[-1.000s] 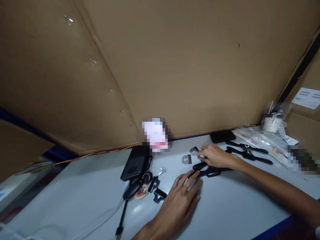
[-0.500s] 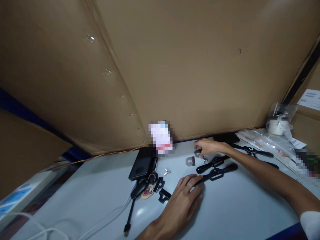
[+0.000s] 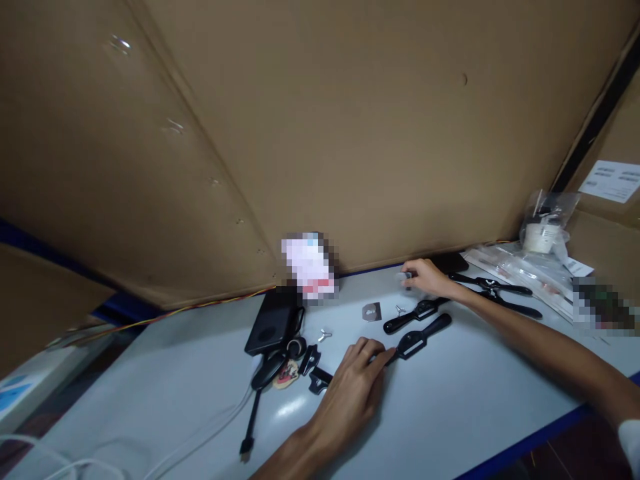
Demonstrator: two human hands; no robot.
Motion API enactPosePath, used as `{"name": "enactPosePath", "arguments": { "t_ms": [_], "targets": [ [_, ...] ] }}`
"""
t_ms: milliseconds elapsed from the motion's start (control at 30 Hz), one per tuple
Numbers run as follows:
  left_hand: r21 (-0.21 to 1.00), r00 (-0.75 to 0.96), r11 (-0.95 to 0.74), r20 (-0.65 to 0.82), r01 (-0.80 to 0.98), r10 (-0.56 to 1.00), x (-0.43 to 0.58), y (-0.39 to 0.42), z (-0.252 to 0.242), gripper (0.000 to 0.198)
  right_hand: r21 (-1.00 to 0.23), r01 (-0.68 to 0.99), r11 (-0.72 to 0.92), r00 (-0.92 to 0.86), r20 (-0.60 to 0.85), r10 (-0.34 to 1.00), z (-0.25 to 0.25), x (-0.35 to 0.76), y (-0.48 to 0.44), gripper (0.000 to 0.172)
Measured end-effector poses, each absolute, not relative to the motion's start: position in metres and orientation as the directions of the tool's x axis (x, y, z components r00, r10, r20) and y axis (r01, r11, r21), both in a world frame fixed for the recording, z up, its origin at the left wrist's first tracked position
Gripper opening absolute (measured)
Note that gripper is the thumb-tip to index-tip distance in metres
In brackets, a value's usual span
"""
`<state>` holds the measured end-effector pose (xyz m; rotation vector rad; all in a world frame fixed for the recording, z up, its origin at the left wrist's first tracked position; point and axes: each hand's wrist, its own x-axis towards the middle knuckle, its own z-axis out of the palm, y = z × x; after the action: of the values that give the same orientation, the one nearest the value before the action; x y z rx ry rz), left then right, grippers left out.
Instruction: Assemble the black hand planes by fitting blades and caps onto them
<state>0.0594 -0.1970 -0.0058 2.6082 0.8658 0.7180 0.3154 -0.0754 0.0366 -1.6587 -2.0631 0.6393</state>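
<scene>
My left hand (image 3: pixel 353 380) is closed on the near end of a black spokeshave body (image 3: pixel 414 341), which rests on the table. At the back right my right hand (image 3: pixel 423 277) pinches a small grey blade (image 3: pixel 404 280) just off the tabletop. Another slotted blade (image 3: pixel 371 311) lies flat between the two hands. A silver thumbscrew (image 3: pixel 400 310) sits beside a second black spokeshave body (image 3: pixel 417 315). Another thumbscrew (image 3: pixel 325 335) is farther left. Two black metal plates (image 3: pixel 311 360) lie left of my left hand, one partly hidden by it.
More black spokeshave bodies (image 3: pixel 493 285) lie under and beyond my right forearm, near clear plastic packaging (image 3: pixel 520 267). A black box (image 3: pixel 273 320), a cable adapter (image 3: pixel 269 371) and white cables (image 3: pixel 210 427) occupy the left side. Cardboard (image 3: pixel 350 133) walls the back.
My right hand has lifted one blade away from the spot beside the other and drawn it back. My left hand still holds the spokeshave body's end. The camera view has shifted slightly.
</scene>
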Motion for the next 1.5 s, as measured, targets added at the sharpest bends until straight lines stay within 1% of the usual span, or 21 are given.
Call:
{"name": "enactPosePath", "arguments": {
  "t_ms": [33, 67, 100, 133, 167, 233, 300, 367, 433, 533, 600, 700, 767, 867, 967, 1133, 1233, 1333, 1500],
  "targets": [
    [0.417, 0.697, -0.773, 0.356, 0.478, 0.623, 0.059, -0.197, -0.006, 0.034, -0.66, 0.731, 0.175, -0.207, 0.03, 0.978, 0.036, 0.318, -0.085, 0.007],
    [0.41, 0.7, -0.772, 0.347, 0.486, 0.624, 0.059, -0.197, -0.006, 0.032, -0.761, 0.63, 0.155, -0.219, 0.018, 0.976, 0.035, 0.32, -0.096, 0.008],
    [0.401, 0.703, -0.772, 0.34, 0.493, 0.625, 0.06, -0.198, -0.006, 0.03, -0.859, 0.499, 0.114, -0.248, -0.016, 0.969, 0.034, 0.321, -0.107, 0.012],
    [0.39, 0.705, -0.773, 0.334, 0.501, 0.625, 0.06, -0.198, -0.006, 0.03, -0.924, 0.377, 0.068, -0.273, -0.041, 0.961, 0.032, 0.321, -0.119, 0.017],
    [0.377, 0.709, -0.775, 0.327, 0.508, 0.624, 0.06, -0.198, -0.005, 0.031, -0.958, 0.286, 0.026, -0.293, -0.062, 0.954, 0.029, 0.321, -0.129, 0.021],
    [0.348, 0.716, -0.778, 0.315, 0.524, 0.623, 0.06, -0.198, -0.006, 0.034, -0.984, 0.174, -0.03, -0.301, -0.082, 0.95, 0.023, 0.319, -0.147, 0.025],
    [0.322, 0.722, -0.781, 0.306, 0.535, 0.621, 0.06, -0.198, -0.006, 0.035, -0.991, 0.121, -0.055, -0.286, -0.088, 0.954, 0.017, 0.317, -0.158, 0.025],
    [0.305, 0.727, -0.786, 0.304, 0.538, 0.615, 0.059, -0.197, -0.006, 0.037, -0.993, 0.103, -0.06, -0.268, -0.085, 0.96, 0.012, 0.315, -0.163, 0.029],
    [0.301, 0.733, -0.795, 0.311, 0.527, 0.605, 0.057, -0.196, -0.006, 0.043, -0.992, 0.126, -0.014, -0.225, -0.042, 0.973, 0.011, 0.314, -0.167, 0.028],
    [0.321, 0.743, -0.8, 0.307, 0.507, 0.595, 0.056, -0.195, -0.003, 0.053, -0.959, 0.259, 0.117, -0.118, 0.089, 0.989, 0.014, 0.314, -0.173, 0.013],
    [0.333, 0.75, -0.803, 0.303, 0.494, 0.588, 0.055, -0.196, 0.0, 0.054, -0.931, 0.327, 0.164, -0.083, 0.144, 0.986, 0.018, 0.314, -0.178, 0.013],
    [0.312, 0.754, -0.816, 0.322, 0.486, 0.572, 0.055, -0.197, 0.002, 0.05, -0.932, 0.326, 0.16, -0.087, 0.139, 0.986, 0.02, 0.311, -0.184, 0.013],
    [0.261, 0.759, -0.835, 0.35, 0.484, 0.549, 0.055, -0.198, 0.002, 0.046, -0.934, 0.325, 0.145, -0.107, 0.116, 0.988, 0.02, 0.308, -0.188, 0.011],
    [0.168, 0.771, -0.861, 0.386, 0.48, 0.505, 0.055, -0.2, 0.003, 0.042, -0.912, 0.378, 0.16, -0.161, 0.106, 0.981, 0.019, 0.304, -0.193, 0.008],
    [0.127, 0.778, -0.869, 0.397, 0.479, 0.487, 0.056, -0.2, 0.004, 0.04, -0.877, 0.442, 0.19, -0.201, 0.109, 0.973, 0.02, 0.303, -0.194, 0.008],
    [0.146, 0.772, -0.866, 0.4, 0.479, 0.494, 0.055, -0.2, 0.003, 0.044, -0.761, 0.592, 0.264, -0.245, 0.142, 0.959, 0.016, 0.304, -0.191, 0.011],
    [0.195, 0.774, -0.854, 0.36, 0.483, 0.521, 0.054, -0.2, 0.001, 0.051, -0.713, 0.633, 0.301, -0.281, 0.152, 0.948, 0.012, 0.303, -0.192, 0.013],
    [0.238, 0.78, -0.844, 0.323, 0.481, 0.536, 0.054, -0.2, -0.001, 0.06, -0.711, 0.631, 0.31, -0.288, 0.157, 0.945, 0.009, 0.301, -0.195, 0.012],
    [0.233, 0.778, -0.842, 0.321, 0.487, 0.539, 0.055, -0.2, 0.0, 0.07, -0.743, 0.599, 0.299, -0.288, 0.149, 0.946, 0.009, 0.301, -0.195, 0.016]
  ]
}}
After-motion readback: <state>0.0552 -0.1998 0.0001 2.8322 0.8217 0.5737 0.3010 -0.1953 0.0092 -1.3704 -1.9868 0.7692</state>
